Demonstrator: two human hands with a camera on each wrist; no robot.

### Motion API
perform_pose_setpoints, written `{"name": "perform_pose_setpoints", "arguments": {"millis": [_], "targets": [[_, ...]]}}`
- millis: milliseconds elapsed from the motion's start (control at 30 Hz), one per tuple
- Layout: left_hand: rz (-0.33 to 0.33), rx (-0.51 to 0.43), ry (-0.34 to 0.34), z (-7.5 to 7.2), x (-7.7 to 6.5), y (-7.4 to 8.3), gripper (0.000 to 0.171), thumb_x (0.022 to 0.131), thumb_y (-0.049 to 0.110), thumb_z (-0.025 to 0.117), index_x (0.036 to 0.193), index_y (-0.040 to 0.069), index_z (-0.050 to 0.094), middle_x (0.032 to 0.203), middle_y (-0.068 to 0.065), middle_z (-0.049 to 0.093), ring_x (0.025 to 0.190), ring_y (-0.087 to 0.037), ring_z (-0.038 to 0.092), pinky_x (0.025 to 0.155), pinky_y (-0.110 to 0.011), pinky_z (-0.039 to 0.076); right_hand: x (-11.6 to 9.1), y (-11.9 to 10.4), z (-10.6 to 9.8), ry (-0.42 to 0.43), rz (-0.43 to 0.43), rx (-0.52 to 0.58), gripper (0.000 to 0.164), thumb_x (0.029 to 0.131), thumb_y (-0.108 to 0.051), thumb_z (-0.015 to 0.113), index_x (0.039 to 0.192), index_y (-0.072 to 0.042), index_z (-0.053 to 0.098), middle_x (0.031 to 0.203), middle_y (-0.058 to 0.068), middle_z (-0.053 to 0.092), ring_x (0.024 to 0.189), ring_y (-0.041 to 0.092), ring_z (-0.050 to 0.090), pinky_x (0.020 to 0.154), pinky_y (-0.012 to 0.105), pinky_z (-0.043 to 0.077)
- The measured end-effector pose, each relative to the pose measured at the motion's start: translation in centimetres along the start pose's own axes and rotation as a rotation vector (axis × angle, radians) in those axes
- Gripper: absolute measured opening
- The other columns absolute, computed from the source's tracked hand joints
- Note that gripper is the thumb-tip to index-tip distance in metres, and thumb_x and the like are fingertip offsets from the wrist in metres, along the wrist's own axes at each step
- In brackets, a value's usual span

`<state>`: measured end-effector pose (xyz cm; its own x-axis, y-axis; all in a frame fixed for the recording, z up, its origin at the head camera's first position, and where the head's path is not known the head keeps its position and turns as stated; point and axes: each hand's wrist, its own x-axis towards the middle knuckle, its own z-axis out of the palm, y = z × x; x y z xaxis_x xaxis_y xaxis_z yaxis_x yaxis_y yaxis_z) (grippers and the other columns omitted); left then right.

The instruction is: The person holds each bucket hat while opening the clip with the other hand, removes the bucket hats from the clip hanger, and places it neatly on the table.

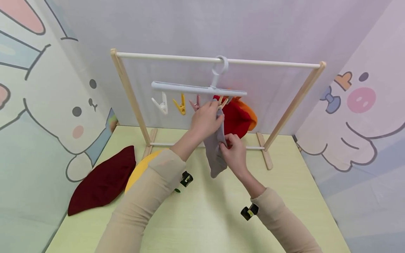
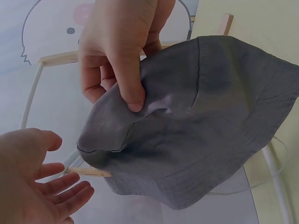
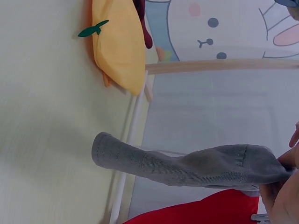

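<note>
A grey bucket hat (image 1: pixel 215 151) hangs folded below the hanger, its brim downward. My right hand (image 1: pixel 234 151) pinches its edge; in the left wrist view, the thumb of that right hand (image 2: pixel 124 56) presses into the fabric of the grey hat (image 2: pixel 187 135). Higher up, my left hand (image 1: pixel 205 119) is beside the hat's upper end and a wooden clothespin (image 1: pixel 223 102). In the left wrist view the left hand (image 2: pixel 46 182) has its thumb and fingers spread apart, fingertips overlapping the clothespin (image 2: pixel 93 172), whose other end meets the hat.
The white hanger (image 1: pixel 190 88) hangs on a wooden-ended rack (image 1: pixel 164 57), with white (image 1: pixel 162 104), yellow (image 1: pixel 180 104) and pink clips (image 1: pixel 195 103). A red-and-orange hat (image 1: pixel 237 117) hangs behind the grey one. Dark red (image 1: pixel 105 181) and yellow hats (image 1: pixel 140 168) lie at the table's left.
</note>
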<state>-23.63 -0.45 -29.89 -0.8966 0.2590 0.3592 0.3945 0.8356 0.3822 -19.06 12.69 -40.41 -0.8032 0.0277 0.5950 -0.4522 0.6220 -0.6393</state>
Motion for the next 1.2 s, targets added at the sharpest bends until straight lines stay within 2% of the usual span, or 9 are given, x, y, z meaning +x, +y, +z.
{"name": "perform_pose_setpoints", "arguments": {"millis": [100, 133, 167, 233, 267, 367, 500, 767, 1200], "targets": [[-0.021, 0.045, -0.005, 0.1, 0.4, 0.4, 0.046, 0.089, 0.03, 0.055, 0.13, 0.011, 0.047, 0.113, -0.005, 0.057, 0.098, -0.024, 0.06, 0.102, -0.051, 0.031, -0.3, -0.3, 0.1, -0.02, 0.001, 0.002, 0.005, 0.08, -0.006, 0.065, 0.084, -0.003, 0.063, 0.075, 0.007, 0.055, 0.065, 0.017, 0.052, 0.059, 0.028, 0.045], [-0.033, 0.052, -0.006, 0.2, 0.5, 0.5, 0.047, 0.089, 0.03, 0.055, 0.131, 0.011, 0.046, 0.113, -0.005, 0.057, 0.099, -0.025, 0.06, 0.106, -0.054, 0.022, -0.4, -0.4, 0.2, -0.027, -0.001, 0.001, 0.005, 0.08, -0.006, 0.064, 0.083, -0.003, 0.063, 0.075, 0.007, 0.055, 0.065, 0.017, 0.052, 0.059, 0.028, 0.045], [-0.046, 0.058, -0.004, 0.2, 0.6, 0.6, 0.047, 0.089, 0.03, 0.055, 0.131, 0.012, 0.046, 0.112, -0.005, 0.057, 0.099, -0.026, 0.06, 0.105, -0.055, 0.022, -0.5, -0.5, 0.3, -0.034, -0.002, -0.002, 0.005, 0.08, -0.007, 0.064, 0.083, -0.004, 0.063, 0.075, 0.007, 0.055, 0.066, 0.017, 0.052, 0.059, 0.028, 0.045], [-0.068, 0.06, 0.001, 0.3, 0.8, 0.8, 0.043, 0.089, 0.03, 0.055, 0.127, 0.012, 0.048, 0.108, -0.006, 0.057, 0.096, -0.026, 0.06, 0.104, -0.053, 0.025, -0.8, -0.7, 0.4, -0.041, -0.004, -0.003, 0.005, 0.079, -0.006, 0.065, 0.083, -0.004, 0.062, 0.076, 0.006, 0.055, 0.066, 0.016, 0.051, 0.06, 0.028, 0.045], [-0.08, 0.055, 0.002, 0.4, 0.9, 0.8, 0.039, 0.089, 0.029, 0.056, 0.123, 0.011, 0.049, 0.106, -0.007, 0.057, 0.093, -0.026, 0.06, 0.1, -0.048, 0.034, -0.9, -0.8, 0.5, -0.043, -0.005, -0.005, 0.005, 0.079, -0.005, 0.065, 0.083, -0.005, 0.062, 0.076, 0.006, 0.055, 0.066, 0.016, 0.051, 0.059, 0.028, 0.044], [-0.12, 0.059, 0.012, 0.5, 1.1, 0.9, 0.033, 0.088, 0.03, 0.057, 0.113, 0.009, 0.05, 0.103, -0.009, 0.056, 0.089, -0.026, 0.06, 0.077, -0.039, 0.051, -1.1, -1.1, 0.6, -0.041, -0.017, -0.009, 0.007, 0.078, -0.003, 0.066, 0.082, -0.006, 0.061, 0.074, 0.006, 0.054, 0.065, 0.017, 0.05, 0.058, 0.028, 0.044], [-0.151, 0.082, 0.015, 0.5, 1.4, 1.0, 0.033, 0.088, 0.031, 0.057, 0.109, 0.006, 0.051, 0.101, -0.011, 0.056, 0.087, -0.028, 0.061, 0.075, -0.039, 0.052, -1.2, -1.2, 0.8, -0.039, -0.023, -0.009, 0.009, 0.077, -0.003, 0.067, 0.082, -0.006, 0.061, 0.074, 0.006, 0.053, 0.065, 0.016, 0.051, 0.058, 0.028, 0.045], [-0.182, 0.093, -0.027, 0.6, 2.0, 1.3, 0.038, 0.088, 0.031, 0.057, 0.115, 0.006, 0.047, 0.101, -0.01, 0.056, 0.085, -0.027, 0.061, 0.071, -0.037, 0.052, -1.3, -1.4, 1.1, -0.05, -0.017, 0.008, 0.009, 0.078, -0.003, 0.067, 0.08, -0.007, 0.06, 0.073, 0.005, 0.052, 0.065, 0.016, 0.051, 0.058, 0.027, 0.044], [-0.202, 0.073, -0.086, 0.5, 2.7, 1.3, 0.039, 0.088, 0.034, 0.055, 0.113, 0.005, 0.046, 0.097, -0.008, 0.058, 0.083, -0.026, 0.062, 0.068, -0.036, 0.051, -1.7, -1.7, 1.6, -0.039, -0.042, 0.003, 0.012, 0.077, -0.002, 0.067, 0.078, -0.008, 0.057, 0.071, 0.004, 0.05, 0.063, 0.016, 0.049, 0.055, 0.025, 0.042]]}}
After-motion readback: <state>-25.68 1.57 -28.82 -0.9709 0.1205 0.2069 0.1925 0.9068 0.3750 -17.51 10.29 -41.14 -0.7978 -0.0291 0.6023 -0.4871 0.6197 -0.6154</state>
